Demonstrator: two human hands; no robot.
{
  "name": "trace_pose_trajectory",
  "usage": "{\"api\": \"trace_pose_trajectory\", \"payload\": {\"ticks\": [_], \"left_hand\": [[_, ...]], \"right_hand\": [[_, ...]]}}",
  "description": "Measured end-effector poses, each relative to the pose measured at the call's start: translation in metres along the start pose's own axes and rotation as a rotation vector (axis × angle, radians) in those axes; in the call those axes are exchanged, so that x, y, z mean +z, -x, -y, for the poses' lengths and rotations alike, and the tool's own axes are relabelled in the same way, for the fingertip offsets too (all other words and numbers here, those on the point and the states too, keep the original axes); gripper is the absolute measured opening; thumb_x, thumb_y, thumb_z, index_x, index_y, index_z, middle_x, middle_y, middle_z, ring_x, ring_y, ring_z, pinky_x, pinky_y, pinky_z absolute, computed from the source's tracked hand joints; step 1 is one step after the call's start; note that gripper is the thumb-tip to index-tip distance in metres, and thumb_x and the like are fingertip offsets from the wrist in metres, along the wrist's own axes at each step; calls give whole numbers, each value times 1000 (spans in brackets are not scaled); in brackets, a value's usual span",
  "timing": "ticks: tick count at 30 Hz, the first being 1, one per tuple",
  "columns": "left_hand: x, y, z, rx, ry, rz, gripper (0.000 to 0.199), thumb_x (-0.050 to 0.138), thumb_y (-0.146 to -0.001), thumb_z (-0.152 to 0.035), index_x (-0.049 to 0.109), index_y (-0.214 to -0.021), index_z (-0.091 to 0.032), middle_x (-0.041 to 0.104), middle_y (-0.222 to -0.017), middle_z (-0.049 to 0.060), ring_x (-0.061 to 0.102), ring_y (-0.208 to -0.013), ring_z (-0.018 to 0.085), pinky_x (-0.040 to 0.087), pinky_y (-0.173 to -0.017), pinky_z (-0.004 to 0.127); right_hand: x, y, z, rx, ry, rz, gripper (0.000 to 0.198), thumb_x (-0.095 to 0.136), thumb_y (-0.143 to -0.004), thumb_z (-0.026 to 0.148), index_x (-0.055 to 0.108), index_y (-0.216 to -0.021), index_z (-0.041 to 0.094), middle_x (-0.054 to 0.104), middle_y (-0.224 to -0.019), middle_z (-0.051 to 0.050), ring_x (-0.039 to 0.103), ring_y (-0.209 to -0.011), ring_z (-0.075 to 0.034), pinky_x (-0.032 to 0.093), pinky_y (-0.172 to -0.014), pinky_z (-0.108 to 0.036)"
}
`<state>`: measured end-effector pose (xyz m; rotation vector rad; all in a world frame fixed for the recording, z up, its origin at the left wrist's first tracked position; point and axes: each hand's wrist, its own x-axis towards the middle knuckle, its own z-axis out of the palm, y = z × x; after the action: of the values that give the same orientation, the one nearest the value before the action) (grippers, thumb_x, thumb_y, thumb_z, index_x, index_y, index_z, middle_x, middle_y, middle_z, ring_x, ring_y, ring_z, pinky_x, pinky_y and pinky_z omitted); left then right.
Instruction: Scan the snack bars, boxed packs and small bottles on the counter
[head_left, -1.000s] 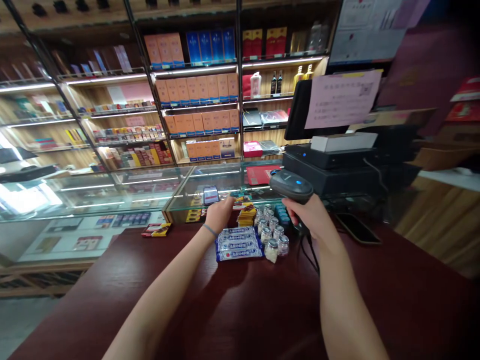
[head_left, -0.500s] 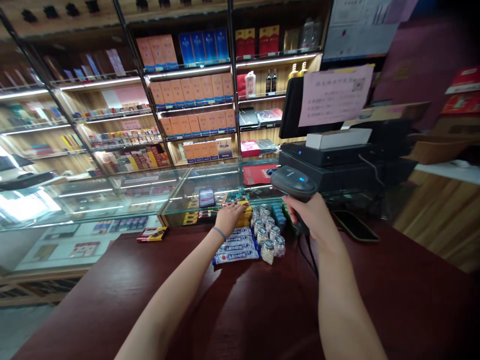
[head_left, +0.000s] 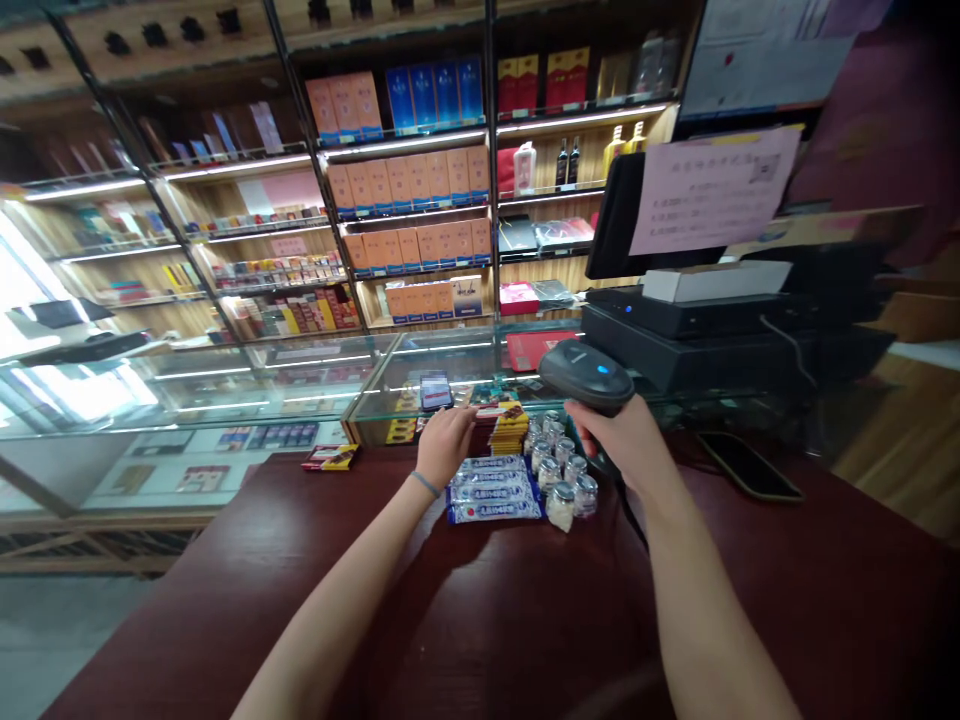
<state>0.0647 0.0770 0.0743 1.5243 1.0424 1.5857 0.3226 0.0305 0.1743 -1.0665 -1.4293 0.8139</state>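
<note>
From my head camera, my right hand [head_left: 628, 442] grips a black handheld barcode scanner [head_left: 586, 376] above the tabletop [head_left: 480, 630], toward its far edge. My left hand [head_left: 444, 446] is at the left end of the stack of yellow-and-red wrapped bars [head_left: 510, 434] by that edge; I can't tell whether its fingers grip one. Blue-and-white packets [head_left: 495, 492] lie nearer me, small lidded jars [head_left: 560, 506] just to their right. One red-and-yellow bar [head_left: 330, 458] lies at the far left corner.

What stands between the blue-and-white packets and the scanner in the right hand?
In the head view, a cluster of small silver-lidded jars stands between the blue-and-white packets and the scanner in the right hand.
</note>
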Motion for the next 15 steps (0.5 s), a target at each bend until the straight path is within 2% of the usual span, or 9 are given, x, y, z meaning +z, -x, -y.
{"api": "trace_pose_trajectory", "payload": {"ticks": [3, 6, 8, 10, 12, 15], "left_hand": [[-43, 15, 7, 62, -191, -94, 19, 73, -78, -16, 72, -95, -26, 68, -108, 10, 50, -128, 30, 24, -120, 45], [-89, 29, 16, 43, -234, -243, 13, 73, -78, -19, 71, -90, -25, 67, -102, 10, 53, -122, 29, 31, -115, 42], [-121, 38, 23, 40, -314, -298, 12, 73, -78, -21, 70, -89, -26, 66, -100, 9, 54, -119, 29, 32, -114, 43], [-151, 46, 29, 44, -428, -319, 14, 73, -77, -23, 69, -90, -26, 66, -99, 9, 54, -116, 29, 30, -115, 45], [-178, 53, 35, 45, -538, -330, 16, 73, -76, -24, 69, -91, -26, 65, -100, 8, 54, -114, 30, 29, -114, 47], [-209, 60, 48, 43, -692, -330, 23, 73, -75, -24, 69, -97, -26, 64, -106, 10, 53, -115, 32, 29, -114, 49]], "right_hand": [[22, 5, -2, -10, 44, 20, 21, 70, -75, 39, 57, -74, 23, 54, -46, 5, 45, -35, -12, 38, -37, -25], [48, 11, -9, -38, 135, 94, 24, 69, -75, 39, 64, -91, 23, 59, -50, 3, 50, -38, -15, 41, -39, -27], [68, 15, -16, -102, 200, 137, 29, 68, -74, 38, 65, -99, 23, 66, -59, 0, 61, -51, -19, 47, -47, -29], [87, 22, -23, -171, 260, 166, 35, 68, -73, 36, 64, -106, 23, 73, -77, -4, 69, -75, -25, 53, -61, -32], [104, 29, -31, -198, 306, 222, 38, 67, -72, 34, 63, -108, 24, 74, -94, -7, 69, -95, -29, 53, -75, -36], [126, 41, -44, -174, 325, 339, 36, 65, -73, 33, 60, -108, 26, 74, -100, -5, 67, -103, -29, 51, -83, -37]]}}
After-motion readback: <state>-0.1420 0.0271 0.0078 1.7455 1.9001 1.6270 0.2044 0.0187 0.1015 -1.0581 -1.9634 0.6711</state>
